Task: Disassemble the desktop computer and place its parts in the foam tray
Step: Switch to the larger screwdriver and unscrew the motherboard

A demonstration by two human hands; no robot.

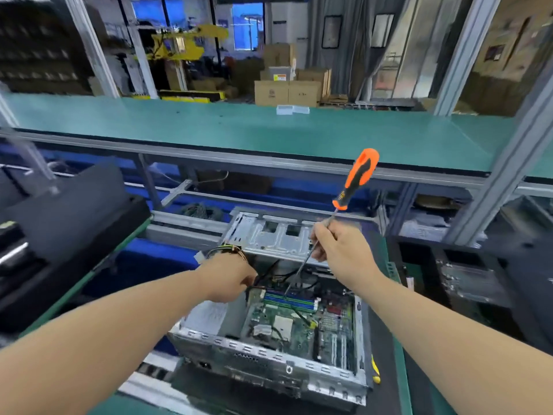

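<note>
the right hand [341, 250] is curled round the thin steel shank of a long screwdriver with an orange and black handle [357, 181], gripping it low on the shaft instead of by the handle. the left hand [230, 280] is clenched on a bundle of yellow, black and red wires [230, 250] at the far left corner of the case, apparently lifting it clear.

the tool's long axis runs on a slant: handle up and away to the right, tip down and toward the camera, ending near the blue and green memory slots [291, 299]. whether the tip touches anything there i cannot tell.

the open grey sheet-metal desktop computer case [269, 359] sits on the dark mat just in front, long axis running away from the viewer, with the green motherboard [299, 324] face up.

as i judge it, the step is loosening something inside. moving the grip to the handle would give better torque, and keeping the wires held aside would stop the shaft snagging them.
</note>
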